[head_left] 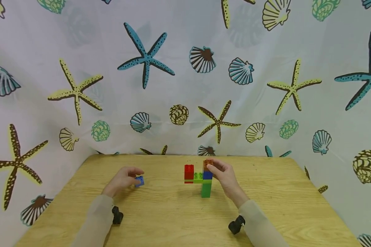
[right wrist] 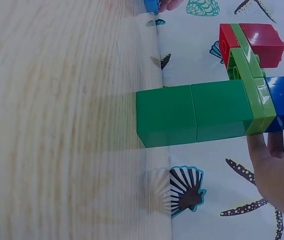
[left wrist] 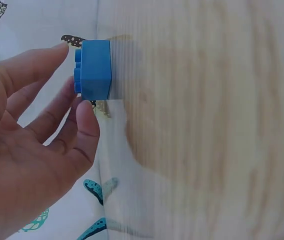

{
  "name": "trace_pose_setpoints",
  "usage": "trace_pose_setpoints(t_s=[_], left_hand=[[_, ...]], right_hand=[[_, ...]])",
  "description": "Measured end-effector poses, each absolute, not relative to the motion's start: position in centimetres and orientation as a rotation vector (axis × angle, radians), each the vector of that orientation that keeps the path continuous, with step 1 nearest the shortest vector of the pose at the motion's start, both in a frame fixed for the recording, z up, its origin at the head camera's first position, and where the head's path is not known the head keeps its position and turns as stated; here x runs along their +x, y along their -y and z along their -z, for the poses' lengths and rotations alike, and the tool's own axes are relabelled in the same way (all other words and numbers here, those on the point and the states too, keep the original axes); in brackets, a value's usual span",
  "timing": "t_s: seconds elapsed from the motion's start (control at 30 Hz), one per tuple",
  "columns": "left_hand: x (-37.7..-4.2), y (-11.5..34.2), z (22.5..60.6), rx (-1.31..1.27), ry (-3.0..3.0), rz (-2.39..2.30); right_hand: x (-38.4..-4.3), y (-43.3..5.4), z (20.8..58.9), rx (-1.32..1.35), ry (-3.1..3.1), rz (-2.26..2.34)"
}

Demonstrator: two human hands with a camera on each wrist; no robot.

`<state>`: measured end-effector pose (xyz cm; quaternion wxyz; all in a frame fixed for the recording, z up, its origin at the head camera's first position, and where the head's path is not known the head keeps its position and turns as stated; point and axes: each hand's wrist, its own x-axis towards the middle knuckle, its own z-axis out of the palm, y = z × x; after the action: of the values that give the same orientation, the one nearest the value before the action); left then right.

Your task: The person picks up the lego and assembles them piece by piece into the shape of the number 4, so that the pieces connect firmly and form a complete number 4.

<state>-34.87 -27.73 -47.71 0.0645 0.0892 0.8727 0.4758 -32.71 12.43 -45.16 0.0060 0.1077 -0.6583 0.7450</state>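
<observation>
On the left side of the table a small light-blue toy brick (head_left: 139, 181) sits with its studs up. My left hand (head_left: 126, 178) reaches over it; in the left wrist view the fingers are spread around the brick (left wrist: 96, 70), with a gap at one fingertip. Right of the middle stands a toy-brick tower with green bricks (right wrist: 194, 114) at its base. A lime-green brick (head_left: 198, 177) juts leftward, bearing a red brick (head_left: 189, 169). Above the lime layer come a dark blue brick (head_left: 207, 175) and an orange brick (head_left: 206, 165). My right hand (head_left: 225, 176) grips the orange brick at the top.
The wooden table (head_left: 160, 212) reaches back to a hanging white cloth (head_left: 179, 92) printed with shells and starfish. Black wrist cameras (head_left: 117, 215) sit on both sleeves.
</observation>
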Motion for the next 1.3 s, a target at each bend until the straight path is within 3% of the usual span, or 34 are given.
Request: trace_pose_setpoints(t_s=[0.67,1.3], left_hand=[[-35.5,27.0,47.7,0.328,-2.681,-1.219],[-34.6,23.2,45.8,0.432,-2.595,-1.596]], right_hand=[[-33.4,-13.7,45.1,0.526,2.156,-2.320],[-33.7,-13.8,45.4,0.552,2.179,-2.326]])
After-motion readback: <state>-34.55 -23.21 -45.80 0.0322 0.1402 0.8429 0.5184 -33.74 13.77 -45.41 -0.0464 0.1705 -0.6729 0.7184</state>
